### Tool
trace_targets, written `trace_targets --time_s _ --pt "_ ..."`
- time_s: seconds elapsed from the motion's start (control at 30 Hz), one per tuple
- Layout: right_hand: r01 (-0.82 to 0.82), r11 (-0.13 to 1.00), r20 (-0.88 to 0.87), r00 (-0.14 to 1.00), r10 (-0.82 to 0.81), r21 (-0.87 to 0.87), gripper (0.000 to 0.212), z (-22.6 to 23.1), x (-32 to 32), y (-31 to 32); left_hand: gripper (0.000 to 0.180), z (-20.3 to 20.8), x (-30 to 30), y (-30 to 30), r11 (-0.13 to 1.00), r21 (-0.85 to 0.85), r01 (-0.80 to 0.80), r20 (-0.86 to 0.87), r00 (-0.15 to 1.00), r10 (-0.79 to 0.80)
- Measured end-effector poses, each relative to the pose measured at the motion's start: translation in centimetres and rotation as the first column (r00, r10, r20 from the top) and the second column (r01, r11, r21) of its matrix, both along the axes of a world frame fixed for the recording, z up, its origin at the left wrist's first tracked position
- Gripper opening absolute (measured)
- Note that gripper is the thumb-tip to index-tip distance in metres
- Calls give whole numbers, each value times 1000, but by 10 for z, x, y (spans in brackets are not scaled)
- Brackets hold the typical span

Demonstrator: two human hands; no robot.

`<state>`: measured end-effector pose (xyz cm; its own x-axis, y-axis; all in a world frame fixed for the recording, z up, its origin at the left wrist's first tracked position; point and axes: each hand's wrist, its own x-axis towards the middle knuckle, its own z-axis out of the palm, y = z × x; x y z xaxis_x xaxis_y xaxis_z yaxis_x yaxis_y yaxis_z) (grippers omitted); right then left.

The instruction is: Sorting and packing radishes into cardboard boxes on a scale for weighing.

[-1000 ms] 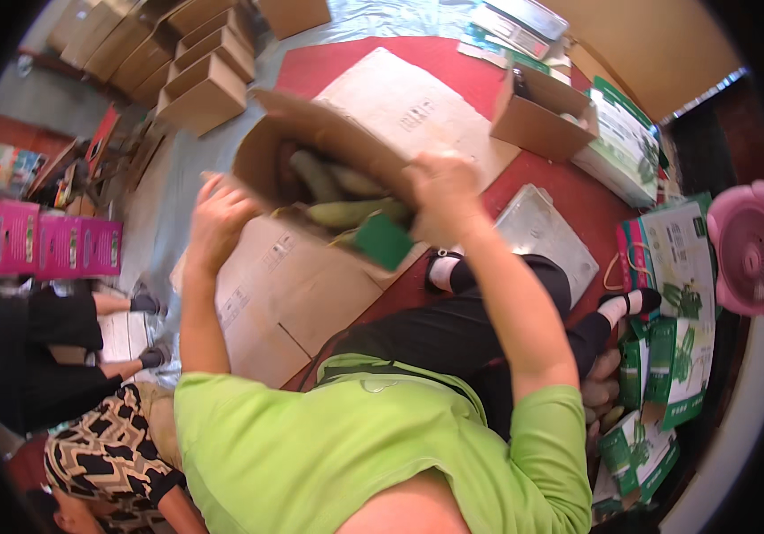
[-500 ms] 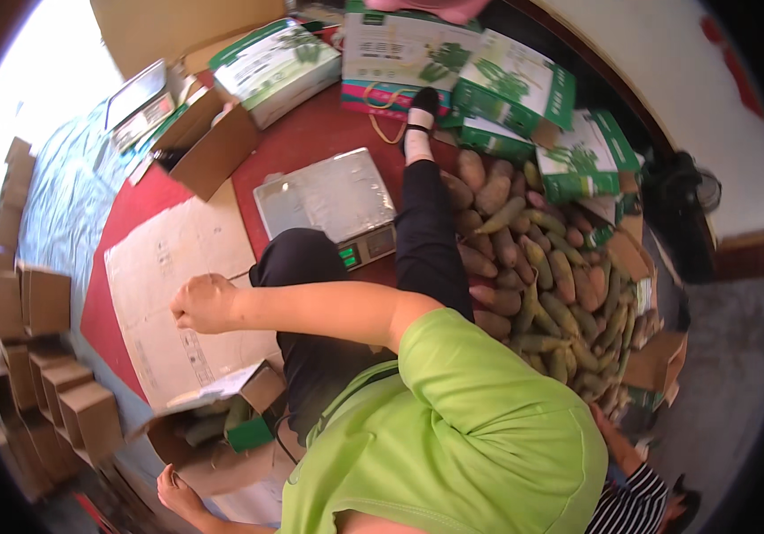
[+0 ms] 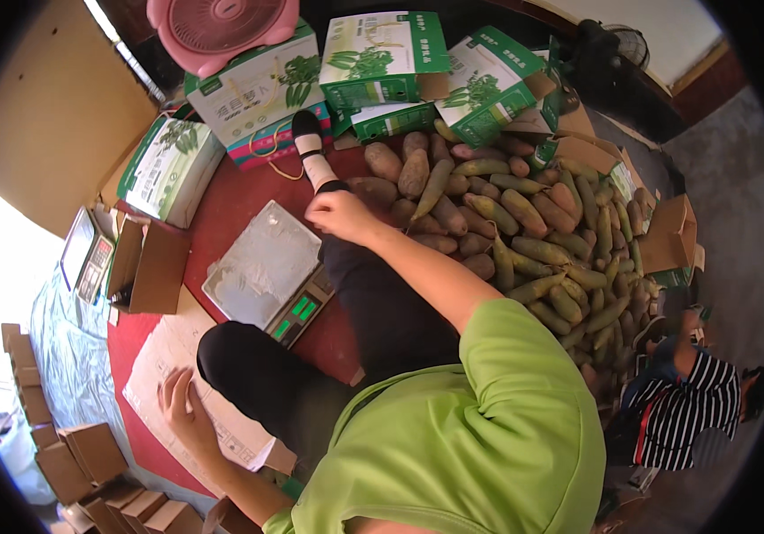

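My left hand (image 3: pixel 188 418) hangs over the flattened cardboard (image 3: pixel 164 356), its fingers apart and nothing held. My right hand (image 3: pixel 343 215) is beside my outstretched shin, just past the corner of the digital scale (image 3: pixel 262 262). Its fingers bend downward and are mostly hidden, so their grip does not show. The scale has a bare metal plate and a lit green display, and stands by my bent knee. To the right of my right hand lies a heap of long green radishes (image 3: pixel 497 214) mixed with reddish-brown roots (image 3: pixel 414 173).
White-and-green cartons (image 3: pixel 373 58) stand at the back, with a pink fan (image 3: pixel 222 31) above. An open brown box (image 3: pixel 152 267) and a second scale (image 3: pixel 88 258) sit on the left. Small cardboard boxes (image 3: pixel 88 458) line the lower left. A person in a striped top (image 3: pixel 689 409) is at the right.
My view has turned rightward. My right arm has swung from over the cardboard to beyond the scale, near the heap. My left hand has come up over the cardboard with fingers spread.
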<state>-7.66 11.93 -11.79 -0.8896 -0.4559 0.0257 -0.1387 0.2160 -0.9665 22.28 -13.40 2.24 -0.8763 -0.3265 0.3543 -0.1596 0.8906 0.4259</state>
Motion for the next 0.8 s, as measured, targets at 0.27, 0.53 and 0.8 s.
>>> trace_targets --time_s 0.27,0.53,0.8 --pt "418 882 579 671 -462 219 8 -114 11 180 15 -24 -130 78 892 224 394 118 897 -426" --pt "612 723 693 369 -619 320 9 -169 -21 238 19 -94 -140 63 933 65 353 456 821 -343" --pt "706 706 727 519 -450 -67 25 -140 -128 189 20 -100 -147 53 956 22 293 547 797 -257"
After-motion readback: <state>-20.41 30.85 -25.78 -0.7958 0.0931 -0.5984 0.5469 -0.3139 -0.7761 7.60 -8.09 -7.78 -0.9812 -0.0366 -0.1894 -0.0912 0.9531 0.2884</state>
